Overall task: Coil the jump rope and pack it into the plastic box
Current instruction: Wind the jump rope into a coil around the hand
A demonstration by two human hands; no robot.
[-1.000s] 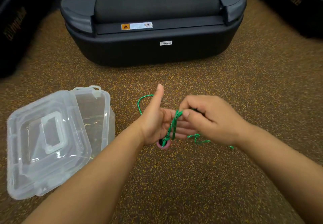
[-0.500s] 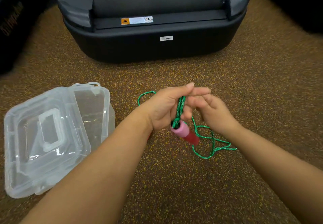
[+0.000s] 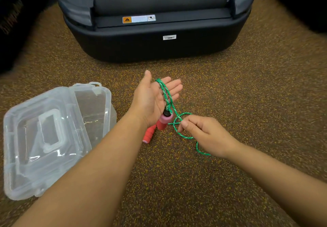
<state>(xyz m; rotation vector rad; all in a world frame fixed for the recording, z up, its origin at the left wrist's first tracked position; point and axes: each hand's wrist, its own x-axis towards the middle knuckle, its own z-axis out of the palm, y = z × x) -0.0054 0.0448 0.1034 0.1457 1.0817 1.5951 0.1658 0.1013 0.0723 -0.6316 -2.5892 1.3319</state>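
We find open floor right of our hands, while the plastic box (lid open) and black machine block left and ahead.

We see a floor of dark brown material with many small yellow and orange specks. At the top stands a large black machine base with a rounded front; it rests on the floor. On its upper edge there is a long warning sticker with an orange triangle sign, and lower, a small white label whose text we cannot read. At the far left and far right are dark objects with gold lettering, blurred.
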